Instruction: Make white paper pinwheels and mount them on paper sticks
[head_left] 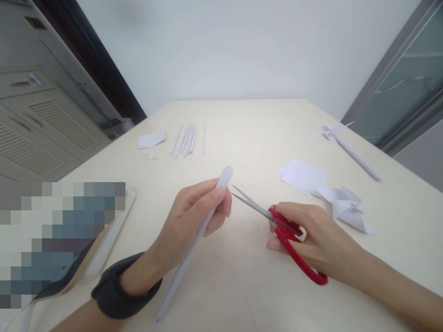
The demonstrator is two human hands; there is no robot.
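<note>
My left hand (199,205) is closed round a long white rolled paper tube (188,258), near its upper end. The tube slants from the lower left up to the middle of the view, and its flattened-looking tip sticks out above my thumb. In my right hand (311,230) is a pair of red-handled scissors (287,235). Their blades are slightly apart and point left towards the tube's upper end, a short gap away from my left fingers. A few tiny paper scraps lie on the table below the blades.
Several thin paper sticks (188,138) lie at the back left beside folded paper (151,139) and small scraps (148,156). To the right are paper squares (304,175), a paper pinwheel head (349,210) and a finished-looking pinwheel on a tube (358,157). A blurred-out device (69,240) stands at left.
</note>
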